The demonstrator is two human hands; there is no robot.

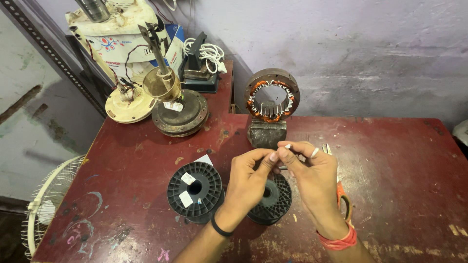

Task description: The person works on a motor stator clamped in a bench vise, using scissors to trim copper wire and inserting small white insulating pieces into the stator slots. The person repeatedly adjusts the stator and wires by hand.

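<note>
Hands meet mid-table, fingertips together. Left hand point(248, 180) and right hand point(312, 175) both pinch a small white sleeve piece point(287, 146) between thumb and forefinger; the right hand has a second white bit point(315, 152) tucked between its fingers. Can't tell if a wire runs through the sleeve, too fine to see.

Sleeve sits above the hands, between them and the stator point(271, 95), which stands upright on a metal block point(266, 133), bore facing the camera. Long axis of the sleeve runs roughly left-right.

Two black wire spools lie flat below: one spool point(195, 190) to the left, clear of the hands; the other spool point(273, 200) directly under both wrists. Scissors with orange handles point(343, 199) lie under the right forearm.

Red table point(399, 165) has open surface to the right. Left rear is crowded: fan motor parts point(168, 97). Fan guard point(48, 204) hangs off the left edge.
</note>
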